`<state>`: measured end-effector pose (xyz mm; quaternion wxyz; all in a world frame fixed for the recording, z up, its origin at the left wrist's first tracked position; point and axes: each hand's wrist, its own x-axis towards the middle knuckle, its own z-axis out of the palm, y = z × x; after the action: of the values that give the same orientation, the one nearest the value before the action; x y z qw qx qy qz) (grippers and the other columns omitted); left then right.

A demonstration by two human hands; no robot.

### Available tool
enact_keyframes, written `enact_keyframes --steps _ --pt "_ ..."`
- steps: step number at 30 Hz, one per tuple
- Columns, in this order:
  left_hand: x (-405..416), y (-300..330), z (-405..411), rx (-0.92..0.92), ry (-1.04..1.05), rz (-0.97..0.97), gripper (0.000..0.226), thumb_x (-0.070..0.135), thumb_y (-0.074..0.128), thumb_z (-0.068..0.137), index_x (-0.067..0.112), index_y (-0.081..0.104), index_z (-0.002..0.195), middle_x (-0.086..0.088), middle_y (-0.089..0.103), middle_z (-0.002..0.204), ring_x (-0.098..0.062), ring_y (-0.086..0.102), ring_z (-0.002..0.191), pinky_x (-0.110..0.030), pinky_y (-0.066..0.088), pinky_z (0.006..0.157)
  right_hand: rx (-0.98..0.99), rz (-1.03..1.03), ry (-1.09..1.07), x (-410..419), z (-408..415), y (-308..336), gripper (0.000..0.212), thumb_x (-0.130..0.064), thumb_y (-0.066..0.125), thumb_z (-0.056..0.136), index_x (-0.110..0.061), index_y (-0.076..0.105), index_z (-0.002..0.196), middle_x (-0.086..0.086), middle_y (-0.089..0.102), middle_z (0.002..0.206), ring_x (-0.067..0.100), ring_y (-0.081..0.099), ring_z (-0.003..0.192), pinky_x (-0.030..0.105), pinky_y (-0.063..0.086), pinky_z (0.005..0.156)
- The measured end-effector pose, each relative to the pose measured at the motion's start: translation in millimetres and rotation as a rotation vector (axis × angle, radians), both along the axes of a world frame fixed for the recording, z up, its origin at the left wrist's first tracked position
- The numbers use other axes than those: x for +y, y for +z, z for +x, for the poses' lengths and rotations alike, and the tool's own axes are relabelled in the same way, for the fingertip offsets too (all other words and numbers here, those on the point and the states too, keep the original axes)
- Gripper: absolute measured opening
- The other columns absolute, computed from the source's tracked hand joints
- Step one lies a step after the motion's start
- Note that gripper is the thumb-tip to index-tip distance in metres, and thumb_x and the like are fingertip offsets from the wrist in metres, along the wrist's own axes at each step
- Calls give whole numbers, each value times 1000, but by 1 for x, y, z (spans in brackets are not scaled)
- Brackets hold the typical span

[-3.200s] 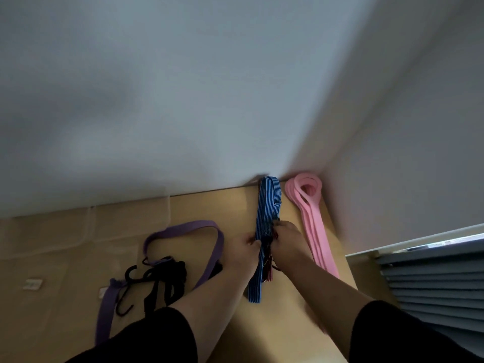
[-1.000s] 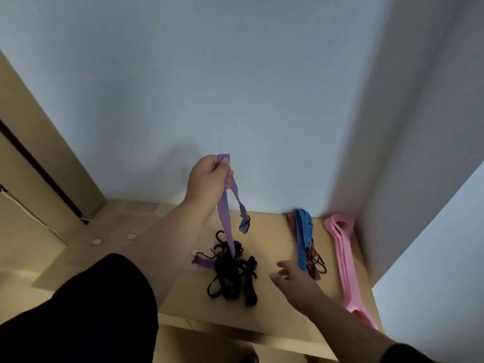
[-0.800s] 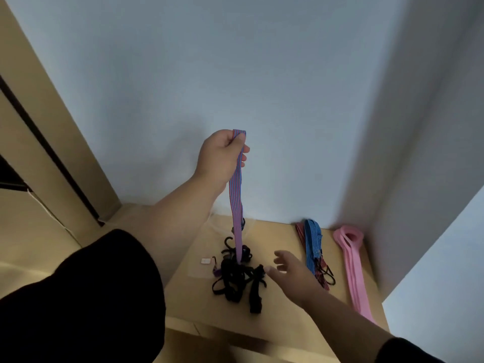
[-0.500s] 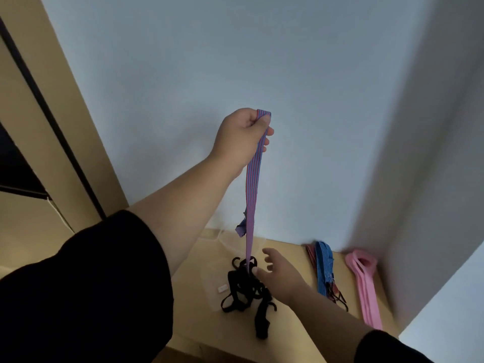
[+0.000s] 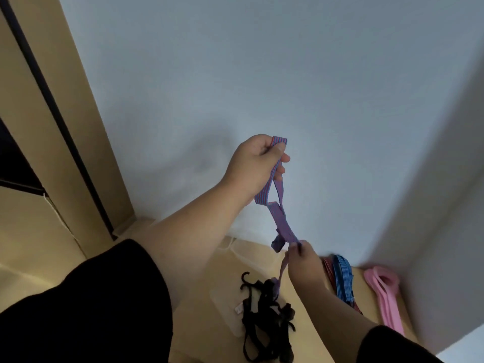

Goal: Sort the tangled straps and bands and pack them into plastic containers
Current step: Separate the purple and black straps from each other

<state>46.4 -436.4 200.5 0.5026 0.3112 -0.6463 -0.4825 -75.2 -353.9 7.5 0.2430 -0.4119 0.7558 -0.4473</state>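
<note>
Strap (image 5: 277, 203) between both hands' pinches

The scene is viewed by one head-worn camera, aimed forward and down at a near table (image 5: 199, 334) against the far wall (image 5: 288, 74).

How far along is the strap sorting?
Done: blue strap and pink bands lie straightened side by side on the table. In hand: left hand grips the purple strap high, right hand pinches it lower; its end runs into the black tangle. Left: freeing purple, sorting black, all packing; nothing visibly packed.
</note>
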Motion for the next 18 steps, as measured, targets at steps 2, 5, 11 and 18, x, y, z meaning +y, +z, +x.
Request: enact_keyframes --steps 2,5,11,18 --pt "-8 -15 5 -16 -53 32 14 13 55 99 12 65 89 -1 72 80 -16 63 61 -40 58 68 -129 -123 -52 1 3 8 23 -17 45 100 -12 60 83 5 60 71 27 55 70 30 45 57" --pt "-18 -25 11 -30 -141 42 14 12 57 99 12 66 88 2 73 85 -14 64 68 -35 57 68 -265 -231 -62 -5 9 12 22 -8 47 97 -11 59 78 4 59 68 26 57 71 34 47 67" --pt "-30 -23 19 -1 -256 55 13 12 53 100 11 63 93 -2 75 90 -20 65 64 -42 59 71 5 -205 90 -15 10 36 19 -19 48 103 -27 60 90 -7 54 69 10 53 66 34 52 65" --pt "-34 -49 26 -99 -320 118 19 22 57 93 12 61 77 -3 61 64 -17 44 46 -27 33 52 154 154 106 -7 4 26 20 -36 65 92 -19 55 88 -7 50 70 13 47 65 30 42 61"
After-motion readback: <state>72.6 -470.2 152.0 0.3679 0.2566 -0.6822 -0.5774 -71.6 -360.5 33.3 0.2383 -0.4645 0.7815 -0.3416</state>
